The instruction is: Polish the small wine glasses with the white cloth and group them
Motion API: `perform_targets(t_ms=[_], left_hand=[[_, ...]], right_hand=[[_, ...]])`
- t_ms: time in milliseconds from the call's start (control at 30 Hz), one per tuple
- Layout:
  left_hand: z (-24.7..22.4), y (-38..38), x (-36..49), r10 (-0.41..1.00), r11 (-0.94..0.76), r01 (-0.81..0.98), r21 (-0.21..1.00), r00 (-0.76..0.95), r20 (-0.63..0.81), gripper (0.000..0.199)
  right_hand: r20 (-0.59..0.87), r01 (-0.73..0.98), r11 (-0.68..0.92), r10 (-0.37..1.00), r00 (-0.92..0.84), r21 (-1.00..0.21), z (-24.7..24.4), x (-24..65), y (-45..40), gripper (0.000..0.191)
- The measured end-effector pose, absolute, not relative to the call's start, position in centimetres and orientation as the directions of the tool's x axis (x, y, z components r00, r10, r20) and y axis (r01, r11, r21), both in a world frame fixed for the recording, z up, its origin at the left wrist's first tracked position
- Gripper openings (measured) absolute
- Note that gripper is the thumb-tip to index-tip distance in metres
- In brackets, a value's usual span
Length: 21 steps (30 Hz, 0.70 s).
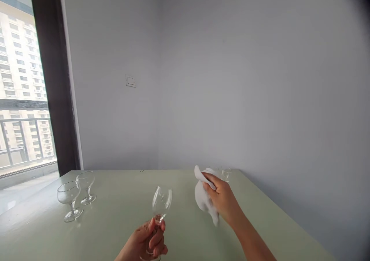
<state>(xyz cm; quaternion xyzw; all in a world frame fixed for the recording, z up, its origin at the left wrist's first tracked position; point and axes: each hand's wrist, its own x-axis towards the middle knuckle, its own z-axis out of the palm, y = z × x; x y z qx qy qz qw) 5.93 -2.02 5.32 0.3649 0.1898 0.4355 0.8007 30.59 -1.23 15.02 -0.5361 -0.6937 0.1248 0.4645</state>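
A clear stemmed glass [162, 202] stands nearly upright in my left hand [150, 236], whose fingers are wrapped round its stem. The foot of this glass shows below the fingers at the lower picture edge. To the right, my right hand [221, 195] pinches a white cloth [202, 197] that hangs in folds over the table. The cloth and the glass are apart. Behind the right hand, a further clear glass [226, 174] is partly hidden by the hand and cloth.
The pale green table [121, 214] reaches back to the grey wall. Two clear stemmed glasses stand at its left, one nearer [69, 199] and one behind it [86, 186]. A light switch [130, 81] is on the wall. Far left is a dark-framed window opening [50, 79].
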Motion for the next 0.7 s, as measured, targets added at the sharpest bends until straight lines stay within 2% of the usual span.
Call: perform_targets(t_ms=[67, 133, 200, 233, 300, 367, 400, 433, 500, 533, 567, 600, 633, 700], left_hand=[[5.5, -1.9, 6.2, 0.855, 0.373, -0.591, 0.715, 0.518, -0.019, 0.027], [5.4, -1.9, 6.4, 0.857, 0.404, -0.6, 0.69, 0.512, -0.057, 0.027], [5.2, -2.1, 6.5, 0.852, 0.433, -0.579, 0.691, 0.514, -0.102, 0.031], [5.0, -2.2, 6.6, 0.847, 0.442, -0.55, 0.708, 0.516, -0.128, 0.034], [4.5, -2.3, 6.9, 0.844, 0.417, -0.449, 0.79, 0.515, -0.152, 0.037], [4.0, -2.2, 7.1, 0.837, 0.313, -0.279, 0.908, 0.532, -0.125, 0.042], [3.8, -2.1, 7.3, 0.831, 0.239, -0.183, 0.954, 0.547, -0.103, 0.048], [3.6, -2.1, 7.4, 0.824, 0.164, -0.096, 0.982, 0.56, -0.083, 0.053], [3.5, -2.0, 7.6, 0.809, 0.056, 0.019, 0.998, 0.585, -0.057, 0.057], [3.4, -2.0, 7.7, 0.802, 0.031, 0.042, 0.999, 0.595, -0.05, 0.057], [3.4, -2.0, 7.7, 0.795, 0.025, 0.041, 0.999, 0.604, -0.045, 0.057], [3.4, -2.1, 7.8, 0.792, 0.034, 0.017, 0.999, 0.609, -0.038, 0.056], [3.3, -2.1, 7.8, 0.798, 0.053, -0.026, 0.998, 0.603, -0.026, 0.056], [3.0, -2.0, 7.9, 0.837, 0.084, -0.143, 0.986, 0.547, 0.008, 0.054]], right_hand=[[0.678, 0.651, 0.532, 0.734, -0.035, -0.542, 13.9, 28.6, -1.3, 0.037], [0.788, 0.668, 0.697, 0.553, -0.271, -0.259, 12.6, 26.0, -1.8, 0.045], [0.779, 0.633, 0.774, 0.395, -0.487, 0.004, 11.4, 23.7, -2.4, 0.047], [0.763, 0.617, 0.782, 0.348, -0.545, 0.083, 11.0, 22.8, -2.6, 0.046], [0.756, 0.613, 0.778, 0.317, -0.572, 0.137, 10.6, 21.9, -2.8, 0.041], [0.754, 0.63, 0.773, 0.373, -0.541, 0.069, 10.8, 22.0, -2.7, 0.03], [0.745, 0.641, 0.767, 0.441, -0.5, -0.025, 11.0, 22.4, -2.5, 0.023], [0.717, 0.637, 0.752, 0.537, -0.444, -0.169, 11.2, 23.0, -2.2, 0.021], [0.537, 0.518, 0.638, 0.766, -0.353, -0.57, 11.5, 24.2, -1.4, 0.037], [0.39, 0.389, 0.502, 0.858, -0.335, -0.772, 11.6, 24.8, -0.9, 0.044], [0.241, 0.228, 0.324, 0.914, -0.328, -0.918, 11.5, 25.2, -0.5, 0.048], [0.117, 0.048, 0.14, 0.938, -0.327, -0.989, 11.3, 25.4, -0.1, 0.049], [0.021, -0.131, -0.022, 0.948, -0.317, -0.991, 11.0, 25.3, 0.1, 0.049], [-0.118, -0.428, -0.241, 0.949, -0.294, -0.871, 10.2, 24.3, 0.3, 0.052]])
